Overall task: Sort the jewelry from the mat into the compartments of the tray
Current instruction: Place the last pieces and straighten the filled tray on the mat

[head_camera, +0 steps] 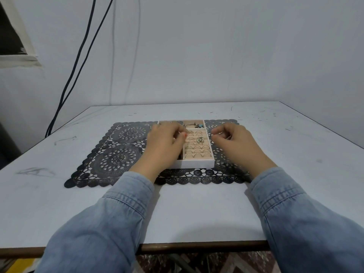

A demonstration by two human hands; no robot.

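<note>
Head view showed a white tray (197, 164) sitting on a dark lace mat (118, 156) spread over a pale desk (197, 211). Both hands hovered at the tray: the left hand (164, 143) over its left half, hiding that part, the right hand (234, 141) just beside its right wall. The fingers (182, 133) of the left hand were drawn together near the ring slots; whether they pinched anything could not be told. The right fingers (217, 133) were curled together too, and any small piece between them was too small to make out. Rings (199, 152) already filled several padded rows, with 1 chunky ring (200, 139) among them, and a bracelet with charms (195, 125) lay in the far compartment. No loose jewelry showed on the visible mat, so the sorting seemed nearly done.
</note>
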